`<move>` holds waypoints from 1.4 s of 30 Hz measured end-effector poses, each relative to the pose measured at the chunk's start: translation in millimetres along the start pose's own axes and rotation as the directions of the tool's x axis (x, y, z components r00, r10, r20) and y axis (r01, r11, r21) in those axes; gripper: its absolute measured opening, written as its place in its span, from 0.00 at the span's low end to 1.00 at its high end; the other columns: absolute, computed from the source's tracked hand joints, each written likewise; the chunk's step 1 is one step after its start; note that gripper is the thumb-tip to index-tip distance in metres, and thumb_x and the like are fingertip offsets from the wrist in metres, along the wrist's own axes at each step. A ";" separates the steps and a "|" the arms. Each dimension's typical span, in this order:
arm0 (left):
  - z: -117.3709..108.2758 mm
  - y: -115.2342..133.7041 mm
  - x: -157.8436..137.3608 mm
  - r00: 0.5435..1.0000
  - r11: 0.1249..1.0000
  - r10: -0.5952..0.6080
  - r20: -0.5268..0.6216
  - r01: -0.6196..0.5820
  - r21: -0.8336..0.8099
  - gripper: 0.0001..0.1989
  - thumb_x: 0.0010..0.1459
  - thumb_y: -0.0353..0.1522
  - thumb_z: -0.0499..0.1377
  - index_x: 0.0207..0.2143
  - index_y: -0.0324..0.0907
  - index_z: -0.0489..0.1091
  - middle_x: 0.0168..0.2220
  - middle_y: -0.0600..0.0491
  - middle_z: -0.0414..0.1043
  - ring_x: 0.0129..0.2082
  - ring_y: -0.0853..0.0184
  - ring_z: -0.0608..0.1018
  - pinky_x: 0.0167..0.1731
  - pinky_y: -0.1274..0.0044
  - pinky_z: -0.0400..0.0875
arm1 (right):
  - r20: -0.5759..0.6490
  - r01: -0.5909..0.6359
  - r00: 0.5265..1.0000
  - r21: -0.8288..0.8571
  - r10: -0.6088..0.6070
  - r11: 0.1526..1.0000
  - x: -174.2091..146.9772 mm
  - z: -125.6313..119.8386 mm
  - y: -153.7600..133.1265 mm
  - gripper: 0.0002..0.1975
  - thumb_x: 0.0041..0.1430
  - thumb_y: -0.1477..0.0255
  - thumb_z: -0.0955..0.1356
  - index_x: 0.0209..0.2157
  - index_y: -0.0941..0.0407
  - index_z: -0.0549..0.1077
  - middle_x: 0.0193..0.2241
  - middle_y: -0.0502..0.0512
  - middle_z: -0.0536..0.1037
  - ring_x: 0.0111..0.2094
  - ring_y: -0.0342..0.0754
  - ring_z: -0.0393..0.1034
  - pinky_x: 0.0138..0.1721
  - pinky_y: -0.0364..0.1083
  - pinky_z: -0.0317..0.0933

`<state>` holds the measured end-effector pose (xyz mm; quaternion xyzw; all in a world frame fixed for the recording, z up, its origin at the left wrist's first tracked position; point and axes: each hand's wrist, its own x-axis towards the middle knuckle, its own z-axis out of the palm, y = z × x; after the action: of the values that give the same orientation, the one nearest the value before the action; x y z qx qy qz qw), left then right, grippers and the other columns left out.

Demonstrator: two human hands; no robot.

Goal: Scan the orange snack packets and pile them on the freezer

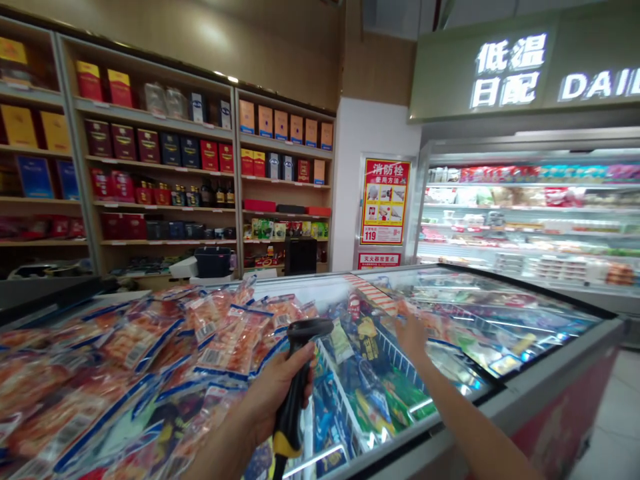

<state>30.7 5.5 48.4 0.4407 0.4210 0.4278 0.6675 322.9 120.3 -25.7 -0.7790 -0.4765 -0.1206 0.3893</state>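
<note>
My left hand point(284, 383) is wrapped round the handle of a black and yellow barcode scanner point(296, 390), whose head tilts up over the freezer. Farther right, my right hand point(413, 340) reaches over the chest freezer's glass top point(425, 400), near the red-and-white striped strip point(373, 293). Its fingers are smeared by motion, and contact with the glass cannot be made out. Bagged frozen goods point(367, 380) lie in white wire baskets under the glass. Left of the scanner, many clear bags of orange-pink food with blue edges point(235, 333) are heaped.
Wall shelves point(160, 160) with boxes and bottles stand behind the freezer at the left. A red and yellow fire-hydrant poster point(385, 200) hangs on the white wall. A lit chilled display point(525, 227) is at the right. The freezer's grey rim point(555, 373) runs along the right.
</note>
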 end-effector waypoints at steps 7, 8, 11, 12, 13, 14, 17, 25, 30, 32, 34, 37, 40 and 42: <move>26.6 -2.7 1.1 0.999 1.000 -0.026 0.038 0.026 0.008 0.15 0.42 0.42 0.55 0.25 0.39 0.59 0.15 0.60 0.61 0.12 0.78 0.63 0.12 0.85 0.57 | -0.104 -0.279 0.959 -0.177 0.263 0.944 13.8 -32.0 74.5 0.20 0.48 0.65 0.57 0.42 0.57 0.63 0.42 0.63 0.65 0.44 0.59 0.56 0.36 0.56 0.52; 27.8 -3.5 1.7 0.998 0.999 -0.034 0.059 0.033 0.009 0.15 0.42 0.42 0.55 0.25 0.39 0.59 0.15 0.59 0.61 0.12 0.78 0.63 0.12 0.84 0.57 | -0.062 -0.324 0.946 -0.184 0.318 0.928 15.0 -31.9 79.8 0.21 0.48 0.64 0.57 0.42 0.58 0.63 0.41 0.64 0.65 0.43 0.60 0.56 0.35 0.57 0.52; 29.4 -4.4 2.3 0.994 0.999 -0.047 0.095 0.045 0.025 0.15 0.43 0.42 0.55 0.26 0.40 0.59 0.15 0.59 0.61 0.13 0.78 0.63 0.12 0.84 0.57 | 0.021 -0.433 0.897 -0.161 0.442 0.887 17.3 -29.9 89.6 0.21 0.47 0.62 0.57 0.41 0.60 0.64 0.37 0.67 0.68 0.41 0.61 0.59 0.35 0.58 0.51; 29.7 -4.1 1.7 0.994 0.999 -0.048 0.095 0.045 0.030 0.15 0.43 0.42 0.55 0.26 0.40 0.59 0.15 0.60 0.60 0.13 0.78 0.63 0.12 0.84 0.57 | 0.029 -0.448 0.890 -0.130 0.455 0.885 17.2 -29.2 90.8 0.21 0.47 0.63 0.58 0.41 0.60 0.64 0.35 0.67 0.69 0.40 0.61 0.60 0.35 0.59 0.51; 30.1 -3.5 0.9 0.995 0.998 -0.046 0.088 0.043 0.035 0.15 0.43 0.42 0.54 0.26 0.39 0.59 0.16 0.60 0.60 0.13 0.78 0.63 0.12 0.84 0.57 | 0.031 -0.450 0.891 -0.093 0.454 0.888 16.6 -28.4 90.9 0.21 0.47 0.64 0.58 0.41 0.60 0.64 0.35 0.67 0.70 0.40 0.61 0.61 0.34 0.58 0.51; 30.5 -2.9 -0.2 0.996 0.998 -0.043 0.077 0.040 0.039 0.15 0.43 0.42 0.54 0.26 0.39 0.59 0.16 0.60 0.60 0.13 0.78 0.63 0.12 0.84 0.57 | 0.029 -0.441 0.896 -0.059 0.443 0.896 15.5 -27.6 89.7 0.20 0.47 0.65 0.58 0.42 0.59 0.64 0.34 0.66 0.71 0.39 0.60 0.62 0.34 0.57 0.52; 31.1 -1.7 -2.9 0.996 0.998 -0.054 0.077 0.050 0.049 0.15 0.43 0.42 0.54 0.27 0.39 0.59 0.16 0.59 0.60 0.13 0.78 0.63 0.13 0.84 0.57 | -0.004 -0.355 0.935 0.070 0.356 0.932 10.5 -23.8 78.3 0.17 0.47 0.66 0.58 0.37 0.59 0.67 0.32 0.62 0.73 0.35 0.54 0.65 0.33 0.51 0.55; 17.0 1.0 -16.4 0.989 0.996 -0.075 0.126 0.069 0.052 0.15 0.44 0.42 0.54 0.27 0.40 0.58 0.17 0.59 0.61 0.14 0.78 0.64 0.14 0.84 0.57 | -0.129 -0.004 0.989 0.491 0.078 0.871 -3.6 -10.6 3.1 0.13 0.41 0.66 0.61 0.26 0.61 0.69 0.24 0.60 0.74 0.26 0.49 0.67 0.30 0.45 0.57; -3.4 5.6 -33.8 0.994 0.998 -0.046 0.095 0.043 0.035 0.15 0.43 0.43 0.54 0.26 0.40 0.58 0.17 0.59 0.61 0.14 0.78 0.64 0.14 0.84 0.57 | -0.076 0.050 0.997 0.613 -0.004 0.788 -15.2 -2.5 -37.5 0.12 0.40 0.66 0.61 0.24 0.60 0.68 0.23 0.59 0.73 0.25 0.48 0.67 0.29 0.45 0.58; -10.1 6.3 -38.5 0.996 0.999 -0.031 0.085 0.029 0.025 0.15 0.43 0.43 0.54 0.27 0.41 0.58 0.17 0.59 0.61 0.14 0.78 0.64 0.14 0.84 0.57 | -0.055 0.056 0.998 0.632 -0.027 0.773 -19.9 2.0 -47.5 0.12 0.40 0.66 0.61 0.24 0.60 0.67 0.23 0.59 0.73 0.25 0.48 0.66 0.30 0.45 0.59; -15.1 6.9 -41.8 0.997 1.000 -0.026 0.078 0.024 0.018 0.15 0.44 0.43 0.53 0.27 0.40 0.58 0.17 0.59 0.61 0.14 0.78 0.64 0.14 0.84 0.57 | -0.031 0.057 0.998 0.642 -0.049 0.765 -24.3 5.9 -55.3 0.12 0.40 0.66 0.61 0.25 0.60 0.67 0.24 0.59 0.73 0.26 0.48 0.66 0.30 0.45 0.59; -19.8 8.5 -45.8 0.998 1.000 -0.025 0.065 0.025 0.005 0.16 0.43 0.43 0.54 0.27 0.40 0.59 0.17 0.59 0.61 0.14 0.77 0.64 0.14 0.84 0.57 | 0.013 0.037 0.998 0.651 -0.061 0.758 -29.7 7.9 -65.0 0.12 0.41 0.66 0.61 0.26 0.60 0.67 0.25 0.58 0.73 0.27 0.48 0.67 0.30 0.45 0.59; -22.3 10.9 -48.6 1.000 1.000 0.007 0.009 -0.007 0.000 0.16 0.42 0.44 0.54 0.27 0.40 0.58 0.16 0.60 0.60 0.13 0.78 0.63 0.13 0.84 0.56 | 0.027 0.028 0.998 0.644 -0.059 0.764 -33.4 5.7 -73.2 0.11 0.41 0.67 0.61 0.26 0.59 0.67 0.25 0.58 0.73 0.27 0.48 0.67 0.30 0.45 0.59; -23.5 12.3 -49.3 0.998 0.999 0.042 -0.040 -0.041 0.006 0.16 0.42 0.43 0.54 0.26 0.40 0.58 0.16 0.60 0.60 0.12 0.78 0.63 0.13 0.84 0.56 | 0.027 0.037 0.997 0.632 -0.070 0.774 -35.2 4.6 -77.7 0.10 0.41 0.68 0.61 0.25 0.59 0.67 0.24 0.58 0.73 0.27 0.48 0.67 0.30 0.45 0.59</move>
<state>-7.6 -32.5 63.1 0.4426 0.4261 0.4490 0.6488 238.9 119.7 -10.3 -0.5925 -0.5208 0.0542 0.6122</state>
